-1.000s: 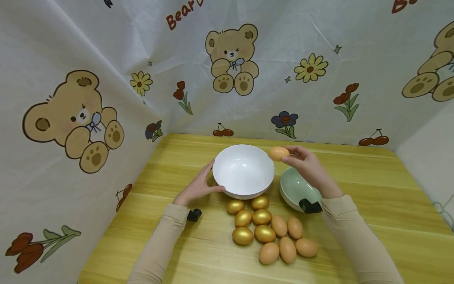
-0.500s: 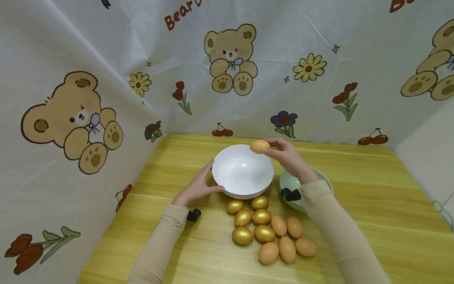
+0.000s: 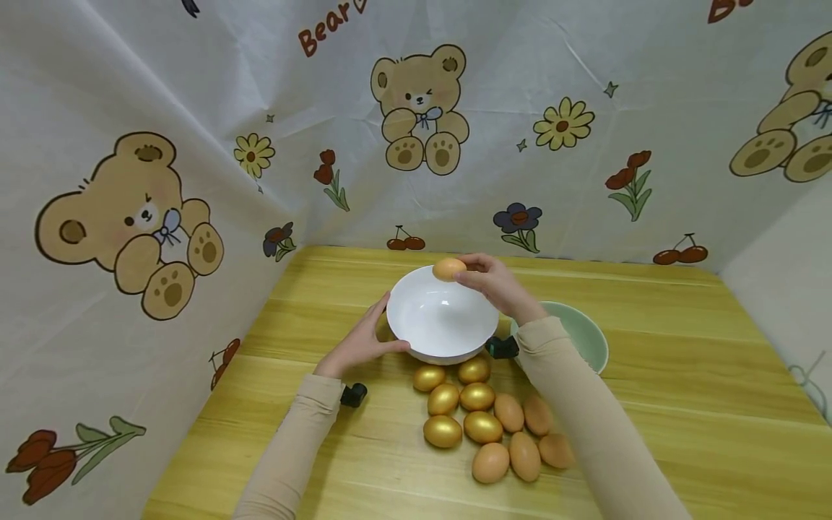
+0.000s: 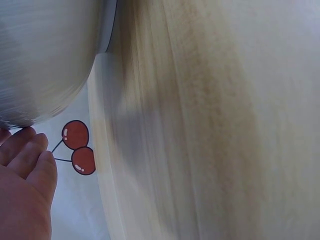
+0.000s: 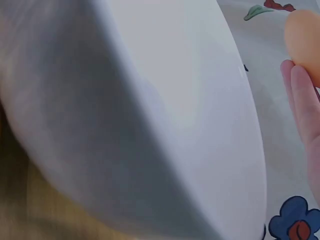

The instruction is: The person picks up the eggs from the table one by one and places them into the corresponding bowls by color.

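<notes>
A brown egg [image 3: 447, 269] is pinched between the thumb and fingers of the right hand [image 3: 497, 284], just off its fingertips toward the left hand [image 3: 364, 341]; in the head view it overlaps the far rim of the glossy white bowl [image 3: 438, 325]. That bowl stands between the hands. The left one is spread against its side, thumb at the near rim and the other fingers reaching round toward the back. Six golden eggs [image 3: 443, 399] lie clustered on the person's side of the bowl, nearer the body than either hand, and five more brown eggs [image 3: 509, 412] sit beside them, below the right forearm, whose beige sleeve [image 3: 585, 419] covers part of some. A pale green bowl [image 3: 588, 336] rests under the right wrist, partly hidden by it. Beyond both hands, past the wood-grain counter [image 3: 702, 375], hangs a bear-print cloth [image 3: 494, 180].
</notes>
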A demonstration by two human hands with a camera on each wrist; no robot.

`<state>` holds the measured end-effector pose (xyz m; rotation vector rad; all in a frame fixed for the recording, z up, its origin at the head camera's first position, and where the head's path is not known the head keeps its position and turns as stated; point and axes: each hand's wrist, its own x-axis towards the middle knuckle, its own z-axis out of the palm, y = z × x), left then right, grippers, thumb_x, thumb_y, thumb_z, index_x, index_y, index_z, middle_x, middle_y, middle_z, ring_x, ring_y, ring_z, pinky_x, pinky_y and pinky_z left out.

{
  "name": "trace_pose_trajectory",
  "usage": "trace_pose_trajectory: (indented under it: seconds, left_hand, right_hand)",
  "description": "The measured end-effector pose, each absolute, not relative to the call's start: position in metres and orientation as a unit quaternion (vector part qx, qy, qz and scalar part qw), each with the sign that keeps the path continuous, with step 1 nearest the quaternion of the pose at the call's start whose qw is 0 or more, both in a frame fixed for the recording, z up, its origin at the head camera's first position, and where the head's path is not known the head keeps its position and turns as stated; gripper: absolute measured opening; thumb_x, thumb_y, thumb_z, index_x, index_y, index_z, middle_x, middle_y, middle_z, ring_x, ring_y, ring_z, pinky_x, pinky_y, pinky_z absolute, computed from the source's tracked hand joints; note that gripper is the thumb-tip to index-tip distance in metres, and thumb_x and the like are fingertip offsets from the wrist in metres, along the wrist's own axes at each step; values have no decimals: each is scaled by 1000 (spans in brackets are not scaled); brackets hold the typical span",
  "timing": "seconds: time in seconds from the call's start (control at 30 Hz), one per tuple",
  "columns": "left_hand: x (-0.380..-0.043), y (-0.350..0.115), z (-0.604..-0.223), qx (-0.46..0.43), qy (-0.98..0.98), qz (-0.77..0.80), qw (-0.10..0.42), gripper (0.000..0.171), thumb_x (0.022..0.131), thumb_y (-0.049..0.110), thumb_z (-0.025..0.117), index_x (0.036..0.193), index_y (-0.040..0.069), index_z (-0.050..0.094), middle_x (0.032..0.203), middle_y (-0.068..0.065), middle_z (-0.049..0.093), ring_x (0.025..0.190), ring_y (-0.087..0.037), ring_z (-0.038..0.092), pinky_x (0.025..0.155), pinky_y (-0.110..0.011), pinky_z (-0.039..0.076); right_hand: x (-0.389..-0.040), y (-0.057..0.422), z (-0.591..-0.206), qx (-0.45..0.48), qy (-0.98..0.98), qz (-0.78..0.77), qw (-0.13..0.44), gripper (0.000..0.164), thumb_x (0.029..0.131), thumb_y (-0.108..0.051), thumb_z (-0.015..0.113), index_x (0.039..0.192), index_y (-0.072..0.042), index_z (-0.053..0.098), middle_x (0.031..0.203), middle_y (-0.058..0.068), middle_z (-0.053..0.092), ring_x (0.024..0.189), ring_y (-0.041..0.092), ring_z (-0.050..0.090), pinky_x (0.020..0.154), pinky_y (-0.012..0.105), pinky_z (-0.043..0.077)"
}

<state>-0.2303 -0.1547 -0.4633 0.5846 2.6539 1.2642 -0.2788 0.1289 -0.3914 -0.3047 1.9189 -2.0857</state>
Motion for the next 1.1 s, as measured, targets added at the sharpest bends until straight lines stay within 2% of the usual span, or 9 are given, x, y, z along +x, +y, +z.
trace_pose_trajectory:
  seconds: [0.23,0.53,0.77,1.1]
  left_hand:
    - [-231,-155,-463,196,881,425,76,114,68,58,73,151,16,5,153,-2,9,137,-21,14,106,-46,22]
    - [-233,-160,-464,199,876,435,68,115,68,56,74,151,16,4,153,1,9,136,-19,15,106,-47,21]
    - [-232,-159,-464,198,873,440,70,115,69,57,73,151,16,4,153,-1,9,137,-22,15,106,-49,21]
    - [-230,-156,-463,191,878,431,83,112,70,57,73,150,24,3,153,1,8,137,-20,15,106,-47,22]
  right_hand:
    - [-285,114,-399,-72,677,-712,171,46,89,2,57,130,11,39,125,21,43,107,26,51,96,35,41]
    - [-291,107,-400,-31,694,-694,190,45,87,3,60,127,12,41,125,23,42,109,30,51,91,31,45]
    - [-297,104,-398,-17,709,-674,205,45,88,0,62,127,10,42,124,22,45,107,29,53,91,32,45]
    - [-299,97,-398,2,712,-668,215,45,87,2,61,127,10,43,124,22,45,109,31,52,93,34,43]
